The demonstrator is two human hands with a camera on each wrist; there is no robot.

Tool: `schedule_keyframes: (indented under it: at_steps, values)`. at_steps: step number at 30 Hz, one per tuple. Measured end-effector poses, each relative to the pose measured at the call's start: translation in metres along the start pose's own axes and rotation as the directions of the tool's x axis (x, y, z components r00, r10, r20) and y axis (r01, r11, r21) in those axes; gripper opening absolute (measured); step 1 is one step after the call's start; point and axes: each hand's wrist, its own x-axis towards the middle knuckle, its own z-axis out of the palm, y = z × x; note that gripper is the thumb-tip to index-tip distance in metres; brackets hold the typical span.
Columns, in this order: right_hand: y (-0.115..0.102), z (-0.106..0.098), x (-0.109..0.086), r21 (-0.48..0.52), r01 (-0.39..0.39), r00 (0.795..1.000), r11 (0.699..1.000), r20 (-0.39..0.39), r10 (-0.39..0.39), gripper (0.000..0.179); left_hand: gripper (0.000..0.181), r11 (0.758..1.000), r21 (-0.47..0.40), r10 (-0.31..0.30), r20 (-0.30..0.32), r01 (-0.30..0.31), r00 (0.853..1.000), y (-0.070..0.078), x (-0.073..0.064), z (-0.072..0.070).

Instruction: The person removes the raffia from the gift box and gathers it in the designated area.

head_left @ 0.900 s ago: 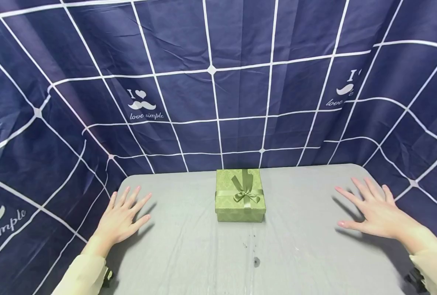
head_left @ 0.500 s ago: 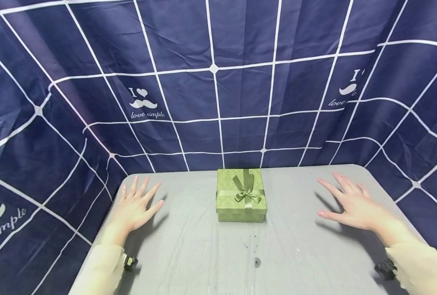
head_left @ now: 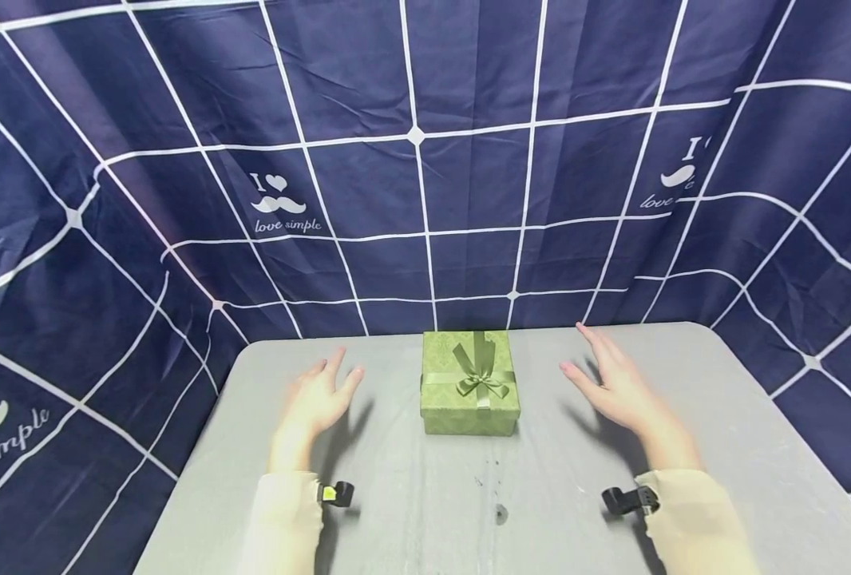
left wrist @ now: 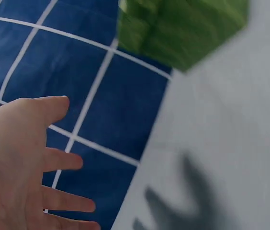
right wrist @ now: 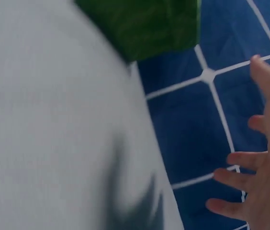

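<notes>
A square green gift box [head_left: 469,422] with a patterned lid, ribbon and bow stands near the far edge of the table. To its left is my left hand [head_left: 318,402], held above the table with fingers extended and touching nothing. On the other side, my right hand [head_left: 622,393] hovers apart from the box, its fingers also extended. Both palms are turned inward toward the box. In the left wrist view the gift box [left wrist: 183,28] shows blurred at the top, beyond the spread left hand [left wrist: 20,158]. The right wrist view has the box [right wrist: 149,28] at its top too.
The grey table [head_left: 397,511] has a few dark spots in front of the box. A navy curtain [head_left: 469,184] with white grid lines closes off the back and both sides. Each wrist carries a small black camera, such as the left one [head_left: 338,493].
Both hands have moved inward from the table's sides toward the gift box and turned from palms down to palms facing each other. The box has stayed in place.
</notes>
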Motion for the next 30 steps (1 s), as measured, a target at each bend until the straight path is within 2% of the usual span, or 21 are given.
schedule_keyframes:
  at_steps: [2, 4, 7, 9, 11, 12, 14, 15, 18, 20, 25, 27, 30]
  values:
    - [-0.005, 0.007, 0.001, 0.048, -0.017, 1.000, 0.999, -0.016, 0.018, 0.073, 0.073, 0.995, -0.096, -0.012, -0.022, 0.010, 1.000, 0.009, 0.002, 0.003]
    - [-0.010, 0.013, 0.001, 0.101, -0.053, 0.998, 0.993, -0.026, 0.056, 0.068, 0.069, 0.977, -0.214, -0.011, -0.057, -0.002, 0.998, 0.017, 0.004, 0.009]
    - [-0.017, 0.020, 0.001, 0.205, -0.138, 0.989, 0.969, -0.018, 0.145, 0.060, 0.063, 0.918, -0.394, 0.001, -0.119, -0.048, 0.993, 0.028, 0.009, 0.018]
    - [-0.022, 0.024, 0.000, 0.284, -0.203, 0.977, 0.937, -0.005, 0.213, 0.056, 0.060, 0.870, -0.485, 0.008, -0.159, -0.085, 0.987, 0.034, 0.011, 0.026]
    - [-0.027, 0.029, -0.001, 0.365, -0.263, 0.962, 0.893, 0.023, 0.274, 0.055, 0.058, 0.830, -0.548, 0.000, -0.177, -0.099, 0.984, 0.039, 0.011, 0.034]
    - [-0.030, 0.032, -0.002, 0.399, -0.286, 0.954, 0.871, 0.038, 0.296, 0.055, 0.058, 0.815, -0.571, -0.006, -0.181, -0.101, 0.983, 0.042, 0.010, 0.037]
    - [-0.035, 0.039, -0.003, 0.458, -0.311, 0.947, 0.832, 0.074, 0.314, 0.054, 0.057, 0.801, -0.592, -0.030, -0.181, -0.085, 0.983, 0.047, 0.008, 0.044]
    - [-0.037, 0.043, -0.004, 0.476, -0.323, 0.944, 0.818, 0.096, 0.317, 0.054, 0.058, 0.795, -0.602, -0.045, -0.174, -0.070, 0.984, 0.049, 0.006, 0.047]
    - [-0.044, 0.047, -0.002, 0.486, -0.334, 0.941, 0.808, 0.117, 0.318, 0.052, 0.058, 0.795, -0.605, -0.059, -0.159, -0.051, 0.985, 0.060, 0.011, 0.049]
    - [-0.048, 0.052, -0.004, 0.489, -0.349, 0.936, 0.799, 0.139, 0.324, 0.051, 0.058, 0.798, -0.602, -0.064, -0.136, -0.031, 0.989, 0.064, 0.007, 0.053]
    - [-0.058, 0.057, -0.004, 0.494, -0.384, 0.923, 0.780, 0.183, 0.339, 0.052, 0.060, 0.789, -0.614, -0.029, -0.037, 0.000, 0.999, 0.070, 0.005, 0.059]
    - [-0.061, 0.058, -0.002, 0.491, -0.396, 0.918, 0.776, 0.206, 0.339, 0.054, 0.058, 0.768, -0.641, -0.006, 0.014, 0.014, 1.000, 0.071, 0.005, 0.060]
    - [-0.065, 0.061, -0.001, 0.484, -0.408, 0.912, 0.774, 0.247, 0.327, 0.057, 0.053, 0.709, -0.705, 0.028, 0.076, 0.034, 0.997, 0.071, 0.005, 0.063]
